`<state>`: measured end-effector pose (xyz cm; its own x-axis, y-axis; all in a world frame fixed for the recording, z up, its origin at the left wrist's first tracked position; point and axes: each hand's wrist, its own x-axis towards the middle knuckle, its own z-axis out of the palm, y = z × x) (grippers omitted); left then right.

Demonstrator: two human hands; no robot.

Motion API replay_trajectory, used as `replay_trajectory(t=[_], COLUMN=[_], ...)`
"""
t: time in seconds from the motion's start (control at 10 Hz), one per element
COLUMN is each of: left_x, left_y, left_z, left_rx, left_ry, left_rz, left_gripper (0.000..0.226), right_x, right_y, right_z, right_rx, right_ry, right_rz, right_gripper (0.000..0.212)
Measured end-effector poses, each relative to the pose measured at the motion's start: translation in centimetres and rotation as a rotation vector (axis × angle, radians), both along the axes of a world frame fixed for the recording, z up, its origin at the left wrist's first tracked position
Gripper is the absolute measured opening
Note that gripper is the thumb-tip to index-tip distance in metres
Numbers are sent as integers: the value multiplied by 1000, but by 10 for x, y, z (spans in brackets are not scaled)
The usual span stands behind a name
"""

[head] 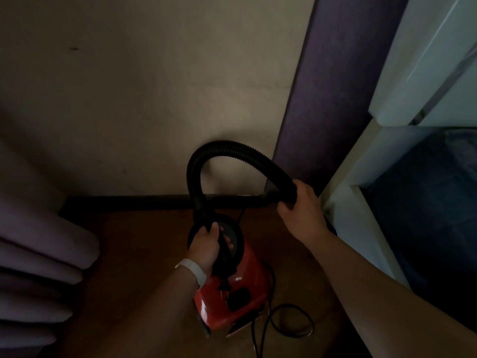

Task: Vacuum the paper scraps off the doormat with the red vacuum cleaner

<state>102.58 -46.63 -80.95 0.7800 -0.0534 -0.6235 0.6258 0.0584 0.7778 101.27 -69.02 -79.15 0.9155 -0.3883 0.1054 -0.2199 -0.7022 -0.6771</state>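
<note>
Right hand (302, 210) had its fingers clenched round the free end of the black hose (219, 151); left hand (206, 244), white wristband (192, 271), gripped the top handle of the red vacuum cleaner (232, 288), probably a two-point hold to shift the body without the hose trailing. Vacuum sat low by the wall (154, 99) over the wood floor (129, 254), cord (289, 321) looped just beside it as a likely snag. Curtain (38, 254) hemmed it in on the left and the pale bed frame (361, 177) on the right, so open floor lay only toward the camera; doormat and paper scraps weren't in view.
</note>
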Motion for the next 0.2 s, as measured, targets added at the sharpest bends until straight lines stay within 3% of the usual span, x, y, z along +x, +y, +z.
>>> replay_trajectory(t=[0.1, 0.2], left_x=[4, -2], left_y=[7, 18], left_z=[-4, 5], left_rx=[193, 460], left_ry=[-56, -234], left_rz=[-150, -239], left_gripper=[50, 40], right_x=[-5, -10], right_y=[-1, -1], right_z=[5, 10], right_rx=[-34, -98], right_ry=[-15, -21], right_rz=[24, 43], right_gripper=[60, 63])
